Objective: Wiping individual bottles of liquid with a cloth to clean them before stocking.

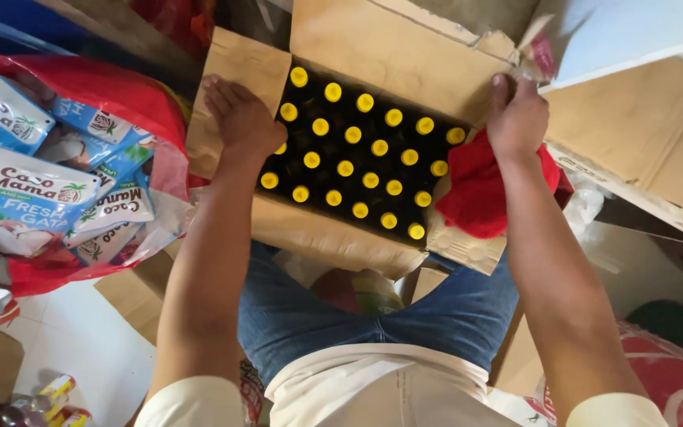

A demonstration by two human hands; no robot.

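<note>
1. Cardboard box (333,233): occupies the centre of the frame, top open, all four flaps folded outward. It rests over the person's knees, which keeps the contents directly below the head camera.
2. Red sack (120,95): upper left of the frame, mouth open, filled with blue-and-white pouches (29,194) lying at mixed angles.
3. Flat cardboard sheet (642,130): upper right of the frame, lying beside the box.
4. Red cloth (476,194): right of centre, bunched over the right flap and touching the box rim, partly under the right forearm.
5. Dark bottles with yellow caps (365,158): stand upright in tight diagonal rows inside the box; the close packing holds each bottle vertical.
6. Left hand (239,119): left of centre, palm down on the left rim and flap, fingers spread flat. This grip appears to press the flap outward and steady the box; it encloses nothing.
7. Right hand (515,119): upper right of centre, fingers curled over the far right corner, grip pinching the flap edge there, apparently to hold it back from the bottles.
</note>
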